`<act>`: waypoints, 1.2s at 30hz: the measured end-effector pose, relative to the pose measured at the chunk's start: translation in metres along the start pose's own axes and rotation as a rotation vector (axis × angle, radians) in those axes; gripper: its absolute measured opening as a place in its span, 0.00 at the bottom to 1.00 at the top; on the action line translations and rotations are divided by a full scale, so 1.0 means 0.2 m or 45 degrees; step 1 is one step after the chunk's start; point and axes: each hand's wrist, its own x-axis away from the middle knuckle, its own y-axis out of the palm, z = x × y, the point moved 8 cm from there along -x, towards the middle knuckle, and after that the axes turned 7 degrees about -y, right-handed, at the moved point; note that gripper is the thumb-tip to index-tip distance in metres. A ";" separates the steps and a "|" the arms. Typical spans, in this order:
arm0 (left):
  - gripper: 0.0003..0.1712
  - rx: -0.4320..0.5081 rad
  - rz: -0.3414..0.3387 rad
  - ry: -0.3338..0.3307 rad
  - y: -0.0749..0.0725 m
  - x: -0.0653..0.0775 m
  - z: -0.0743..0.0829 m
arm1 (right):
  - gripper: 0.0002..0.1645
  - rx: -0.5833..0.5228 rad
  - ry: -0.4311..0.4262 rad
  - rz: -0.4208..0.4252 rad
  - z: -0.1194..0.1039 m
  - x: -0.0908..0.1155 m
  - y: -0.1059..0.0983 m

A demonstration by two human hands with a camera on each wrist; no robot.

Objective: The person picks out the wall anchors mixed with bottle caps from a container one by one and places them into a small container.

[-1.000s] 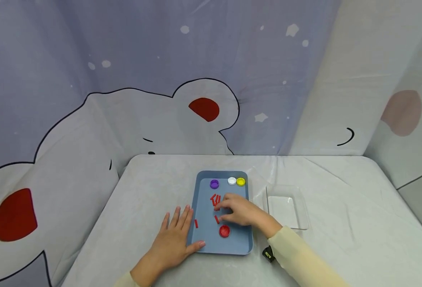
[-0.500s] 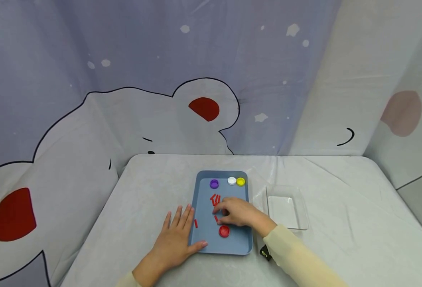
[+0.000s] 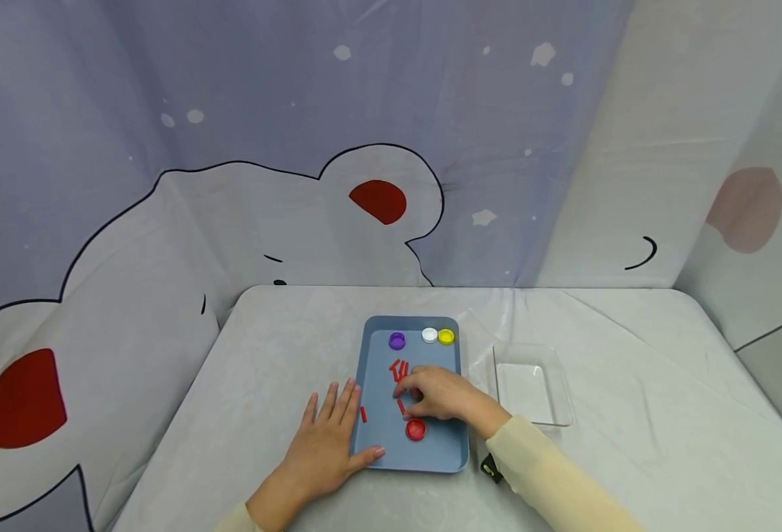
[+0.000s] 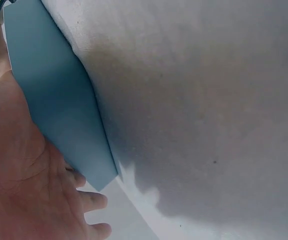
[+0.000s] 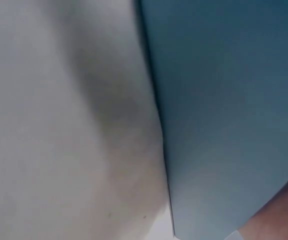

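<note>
A blue-grey tray (image 3: pixel 378 443) lies on the table, with several small red sticks (image 3: pixel 399 369) in a loose group near its middle. My right hand (image 3: pixel 439 391) reaches over the right rim with bent fingers. Its forefinger and thumb pinch one red stick (image 3: pixel 400 407) at its two ends, low over the tray floor. Just below the thumb sits a red round cap (image 3: pixel 415 429). My left hand (image 3: pixel 324 443) rests with spread fingers along the left rim, thumb over the near corner. Another red stick (image 3: pixel 364 414) lies beside its fingers.
A purple cap (image 3: pixel 397 340), a white cap (image 3: pixel 429 335) and a yellow cap (image 3: pixel 446 337) sit at the tray's far end. Right of the tray stands a clear plastic box (image 3: pixel 557 384). A black device (image 3: pixel 491 468) shows beside the right sleeve.
My right hand has shifted slightly left and toward me, its thumb coming down to the near end of the red stick. My left hand has slid slightly right along the tray edge.
</note>
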 end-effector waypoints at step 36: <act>0.59 0.028 -0.084 -0.025 0.01 0.00 0.00 | 0.14 -0.079 0.045 0.216 0.05 0.19 -0.27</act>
